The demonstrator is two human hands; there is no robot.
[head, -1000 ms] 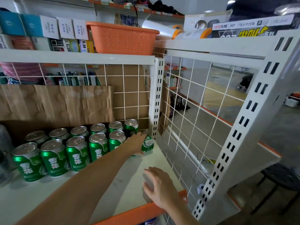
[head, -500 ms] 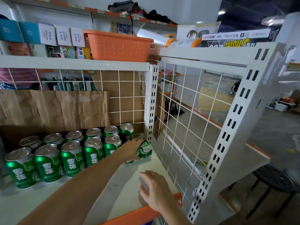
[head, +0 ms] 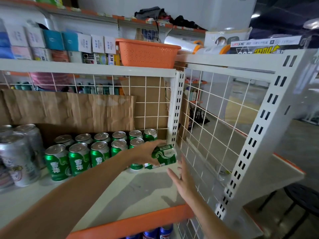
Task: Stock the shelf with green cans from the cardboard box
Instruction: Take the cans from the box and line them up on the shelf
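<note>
Two rows of upright green cans (head: 77,159) stand at the back of the white shelf board (head: 131,188). My left hand (head: 145,153) reaches in from the lower left and grips one more green can (head: 164,155), tilted, at the right end of the rows beside the wire mesh side (head: 214,135). My right hand (head: 183,180) hovers just below and right of that can with straight, spread fingers and holds nothing. No cardboard box is in view.
Silver cans (head: 19,157) stand at the shelf's left end. Brown cardboard sheet (head: 72,111) lines the back. An orange basket (head: 146,53) sits on the shelf above. Blue cans (head: 160,232) show below the orange front lip (head: 138,221). A black stool (head: 303,197) stands at lower right.
My right hand has lifted off the shelf's front edge and moved up toward the can, fingers straightened. My left hand still holds the green can, now tilted more.
</note>
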